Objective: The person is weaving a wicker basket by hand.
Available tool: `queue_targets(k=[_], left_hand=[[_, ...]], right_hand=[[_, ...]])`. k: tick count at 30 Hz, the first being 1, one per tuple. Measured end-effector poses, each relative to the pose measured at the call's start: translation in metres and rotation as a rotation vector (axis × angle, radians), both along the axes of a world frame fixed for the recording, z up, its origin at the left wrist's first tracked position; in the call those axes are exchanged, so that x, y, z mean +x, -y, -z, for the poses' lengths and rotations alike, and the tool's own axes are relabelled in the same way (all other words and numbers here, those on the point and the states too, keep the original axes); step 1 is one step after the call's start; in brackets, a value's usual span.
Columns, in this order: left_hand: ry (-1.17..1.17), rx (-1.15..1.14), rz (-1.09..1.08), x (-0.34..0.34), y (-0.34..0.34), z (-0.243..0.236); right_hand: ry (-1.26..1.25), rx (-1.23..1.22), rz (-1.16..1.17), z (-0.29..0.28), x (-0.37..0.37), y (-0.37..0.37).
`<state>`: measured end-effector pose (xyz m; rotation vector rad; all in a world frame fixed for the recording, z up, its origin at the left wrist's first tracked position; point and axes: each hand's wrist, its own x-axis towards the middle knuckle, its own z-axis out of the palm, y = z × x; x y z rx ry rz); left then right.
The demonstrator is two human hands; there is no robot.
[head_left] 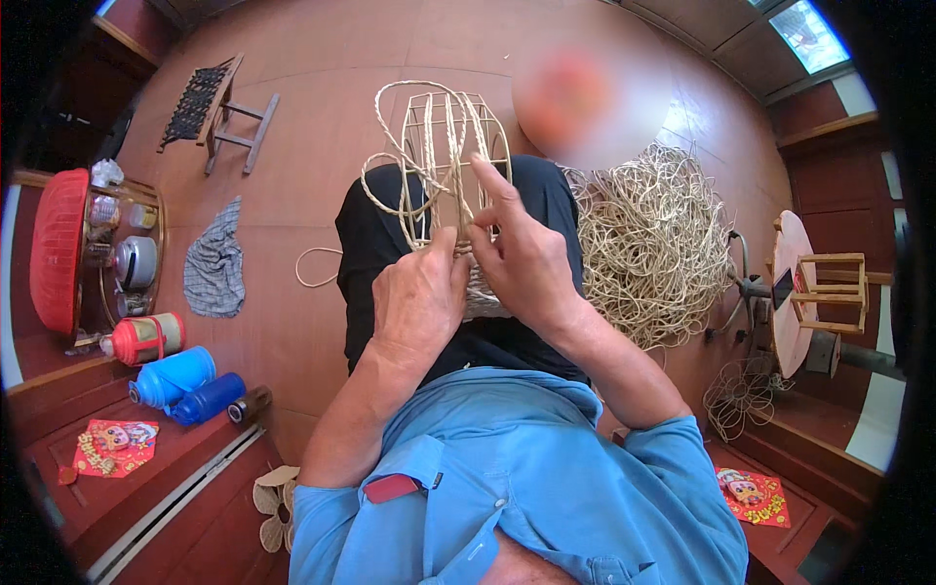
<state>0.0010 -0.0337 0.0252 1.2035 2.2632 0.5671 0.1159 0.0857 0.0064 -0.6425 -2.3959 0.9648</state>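
Observation:
On my lap, over dark trousers, rests a basket frame of thin pale rods, its near part woven with twisted straw cord. Loose loops of straw cord curl out past the frame's far left side. My left hand is closed at the woven edge, its thumb and finger pressed to the cord. Beside it, my right hand has its index finger stretched up along the rods. Its thumb and curled fingers hold the cord near the weave; the exact grip is partly hidden.
A large heap of straw cord lies right of my legs, beside a metal-legged stand. Leftward are a wooden stool, a checked cloth, several flasks and a rack under a red cover. A blurred round patch covers the far right.

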Motion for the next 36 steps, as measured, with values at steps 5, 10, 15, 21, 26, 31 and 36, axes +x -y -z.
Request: queue_targets(k=[5, 10, 15, 21, 26, 31, 36], left_hand=[[-0.411, 0.467, 0.012, 0.015, 0.003, 0.012], [-0.563, 0.613, 0.149, 0.013, -0.004, 0.034], [-0.615, 0.563, 0.225, 0.019, -0.004, 0.043], [-0.766, 0.477, 0.232, 0.033, 0.001, 0.044], [-0.688, 0.443, 0.2, 0.034, -0.003, 0.04], [-0.549, 0.474, 0.168, 0.029, -0.013, 0.026], [-0.504, 0.456, 0.175, 0.027, -0.018, 0.021]], right_hand=[[-0.346, -0.948, 0.1, 0.012, 0.021, -0.013], [-0.408, -1.081, 0.029, 0.026, 0.032, -0.031], [-0.588, -1.287, -0.068, 0.033, 0.036, -0.033], [-0.626, -1.092, 0.021, 0.044, 0.028, -0.046], [-0.442, -0.71, 0.106, 0.037, 0.022, -0.048], [-0.409, -0.75, 0.132, 0.039, 0.028, -0.048], [-0.315, -0.822, 0.149, 0.036, 0.039, -0.047]])
